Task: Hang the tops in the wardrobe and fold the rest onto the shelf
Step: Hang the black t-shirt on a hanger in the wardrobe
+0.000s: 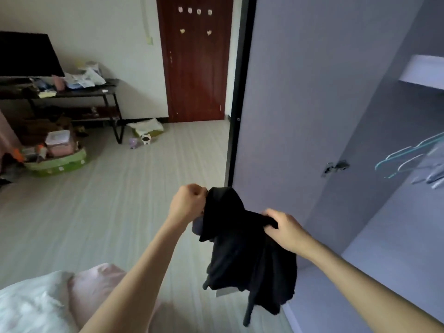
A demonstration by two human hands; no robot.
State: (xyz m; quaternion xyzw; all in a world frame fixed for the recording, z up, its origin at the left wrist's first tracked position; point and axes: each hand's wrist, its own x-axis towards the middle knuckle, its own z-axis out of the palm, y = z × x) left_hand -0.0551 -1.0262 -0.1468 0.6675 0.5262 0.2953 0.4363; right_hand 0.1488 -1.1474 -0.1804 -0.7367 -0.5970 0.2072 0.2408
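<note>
Reaching forward with both bare forearms, the person holds a black garment (247, 248) up in the air in front of the open wardrobe door (300, 92); the left hand (187, 203) is raised higher, wrist bent, fingers curled into a fist that pinches the cloth's top edge; the right hand (286, 227) sits lower and nearer the wardrobe, knuckles up, fingers clenched round a bunched fold; the rest of the cloth hangs down limp between and below the hands, above the pale floor (120, 200); blue hangers (408, 162) hang inside the wardrobe at right.
</note>
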